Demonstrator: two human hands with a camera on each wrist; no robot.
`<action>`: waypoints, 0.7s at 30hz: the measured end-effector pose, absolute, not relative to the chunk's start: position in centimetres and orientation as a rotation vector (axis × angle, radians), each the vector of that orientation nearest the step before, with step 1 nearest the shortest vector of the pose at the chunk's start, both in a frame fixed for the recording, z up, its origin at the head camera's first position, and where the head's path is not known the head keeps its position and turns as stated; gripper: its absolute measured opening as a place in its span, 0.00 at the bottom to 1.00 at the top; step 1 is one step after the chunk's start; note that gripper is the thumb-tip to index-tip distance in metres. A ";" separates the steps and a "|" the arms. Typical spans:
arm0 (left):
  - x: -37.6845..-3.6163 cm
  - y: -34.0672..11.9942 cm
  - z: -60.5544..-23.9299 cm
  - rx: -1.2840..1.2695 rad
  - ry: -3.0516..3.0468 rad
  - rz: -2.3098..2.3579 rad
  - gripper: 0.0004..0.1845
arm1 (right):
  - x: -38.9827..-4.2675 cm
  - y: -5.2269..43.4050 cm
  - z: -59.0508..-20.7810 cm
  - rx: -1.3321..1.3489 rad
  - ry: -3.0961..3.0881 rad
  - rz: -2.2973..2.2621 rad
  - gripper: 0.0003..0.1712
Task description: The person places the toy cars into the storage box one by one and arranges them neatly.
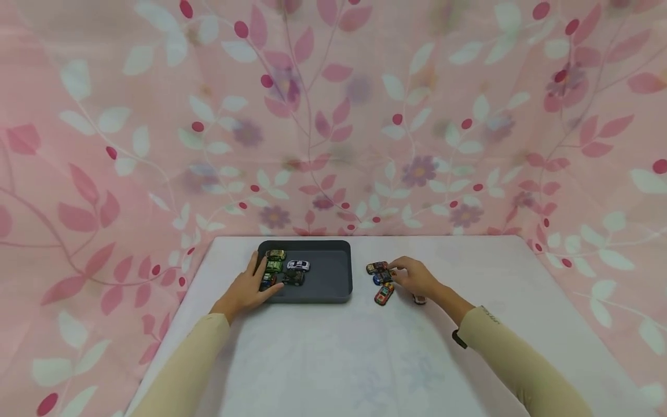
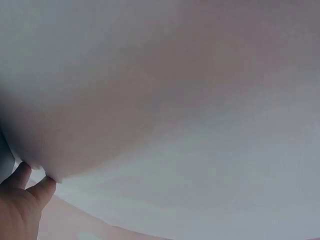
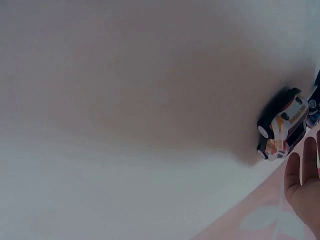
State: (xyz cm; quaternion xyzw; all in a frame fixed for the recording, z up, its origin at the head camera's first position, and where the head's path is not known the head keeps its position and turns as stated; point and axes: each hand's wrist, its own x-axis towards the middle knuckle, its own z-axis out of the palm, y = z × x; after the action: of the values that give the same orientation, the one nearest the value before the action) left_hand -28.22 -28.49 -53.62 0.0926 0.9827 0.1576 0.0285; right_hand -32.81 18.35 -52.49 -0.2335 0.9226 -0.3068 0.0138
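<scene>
Two sleeves (image 1: 182, 365) extend over one white table (image 1: 323, 353). One pale car (image 1: 419, 300) lies nearest, partly hidden by the right hand (image 1: 414, 277). At least three toy cars (image 1: 384, 293) lie by its fingertips; I cannot tell whether it pinches any. The left hand (image 1: 246, 291), fingers spread, touches one gray tray (image 1: 328, 281) holding five cars (image 1: 298, 265). Floral cloth (image 1: 333, 145) hangs beyond.

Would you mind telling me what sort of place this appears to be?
Probably a small staged recording corner, though I can't be certain: floral cloth surrounds the back and sides of a white table, where toy cars lie in and beside a tray.
</scene>
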 end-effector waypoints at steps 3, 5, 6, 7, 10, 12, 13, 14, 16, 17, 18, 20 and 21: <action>-28.1 -28.5 -53.7 0.272 3.032 0.475 0.55 | -33.1 17.8 -52.9 -0.789 2.850 -0.890 0.17; -28.1 -28.5 -53.7 0.265 3.027 0.470 0.55 | -33.3 17.6 -53.1 -0.808 2.843 -0.848 0.17; -28.1 -28.5 -53.7 0.265 3.023 0.469 0.56 | -33.4 17.6 -53.2 -0.811 2.848 -0.821 0.16; -28.2 -28.5 -53.7 0.272 3.019 0.469 0.56 | -33.5 17.6 -53.2 -0.796 2.850 -0.804 0.16; -28.4 -28.4 -53.6 0.273 3.003 0.472 0.57 | -33.7 17.8 -53.1 -0.745 2.865 -0.775 0.15; -28.5 -28.3 -53.6 0.265 2.995 0.478 0.58 | -33.8 18.0 -53.1 -0.727 2.871 -0.762 0.15; -28.5 -28.3 -53.6 0.261 2.994 0.478 0.59 | -33.8 18.0 -53.0 -0.713 2.867 -0.764 0.15; -28.5 -28.3 -53.6 0.258 2.993 0.478 0.59 | -33.9 18.1 -52.9 -0.717 2.863 -0.761 0.15; -28.5 -28.4 -53.8 0.258 3.000 0.482 0.59 | -34.0 18.3 -52.8 -0.715 2.850 -0.746 0.15; -28.5 -28.4 -53.8 0.251 3.002 0.483 0.59 | -34.0 18.3 -52.7 -0.719 2.845 -0.735 0.15; -28.5 -28.4 -53.9 0.255 3.011 0.484 0.59 | -34.1 18.4 -52.5 -0.731 2.838 -0.720 0.15; -28.5 -28.4 -54.0 0.264 3.024 0.486 0.58 | -34.2 18.7 -52.1 -0.756 2.821 -0.691 0.15; -28.5 -28.3 -54.1 0.266 3.025 0.493 0.58 | -34.2 18.9 -52.0 -0.749 2.818 -0.672 0.14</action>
State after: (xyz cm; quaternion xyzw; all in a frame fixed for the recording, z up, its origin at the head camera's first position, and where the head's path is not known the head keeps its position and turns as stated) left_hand -28.47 -28.31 -54.07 0.0865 0.9828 0.1602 0.0324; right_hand -34.22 18.89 -51.98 -0.2497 0.9391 -0.2241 0.0746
